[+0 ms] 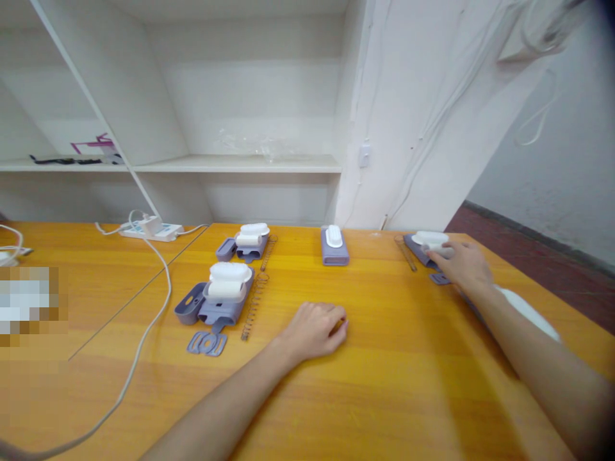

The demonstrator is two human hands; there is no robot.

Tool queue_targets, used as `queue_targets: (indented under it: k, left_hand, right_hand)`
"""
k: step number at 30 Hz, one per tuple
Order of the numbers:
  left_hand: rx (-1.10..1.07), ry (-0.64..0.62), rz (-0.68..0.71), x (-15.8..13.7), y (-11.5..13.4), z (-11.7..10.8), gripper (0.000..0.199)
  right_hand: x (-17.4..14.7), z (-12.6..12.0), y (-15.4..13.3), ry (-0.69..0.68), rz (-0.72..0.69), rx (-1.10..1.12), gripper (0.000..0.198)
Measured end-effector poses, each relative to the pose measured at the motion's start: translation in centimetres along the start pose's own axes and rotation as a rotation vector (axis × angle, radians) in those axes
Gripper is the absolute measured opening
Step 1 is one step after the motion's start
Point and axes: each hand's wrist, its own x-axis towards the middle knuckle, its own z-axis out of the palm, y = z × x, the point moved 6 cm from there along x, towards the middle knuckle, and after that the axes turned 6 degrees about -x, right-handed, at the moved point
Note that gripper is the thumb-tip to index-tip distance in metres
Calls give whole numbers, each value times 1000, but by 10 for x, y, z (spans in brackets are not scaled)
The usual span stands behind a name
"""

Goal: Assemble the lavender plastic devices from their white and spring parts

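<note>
My right hand (464, 264) reaches to the far right of the table, its fingers closed on a small white roller (441, 252). That roller is at the front of a purple-grey plastic case (417, 248), which bears a white oval piece (429, 237). A thin metal spring (406, 253) lies to the left of this case, and a flat purple-grey plate (439, 279) in front of it. Loosely curled, my left hand (319, 330) rests on the table's middle with nothing visible in it. Under my right forearm, another white-topped piece (527, 312) is partly hidden.
To the left stand two similar cases (228, 310) (258, 246) with white rollers, springs (254, 307) and flat plates (207, 344). A single case (335, 255) stands at the back middle. A power strip (166, 232) and a white cable (163, 282) lie at left.
</note>
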Motion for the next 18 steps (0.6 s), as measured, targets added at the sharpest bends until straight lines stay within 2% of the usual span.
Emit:
queue_targets:
  k: [8, 12, 18]
  left_hand:
    - [8, 18, 18, -1, 0, 0, 14]
    - [10, 17, 17, 0, 0, -1, 14]
    - [18, 10, 15, 0, 0, -1, 14]
  right_hand:
    - [2, 2, -2, 65, 70, 5, 63]
    - [0, -1, -5, 86, 42, 6, 55]
    - [-4, -9, -8, 95, 28, 13, 56]
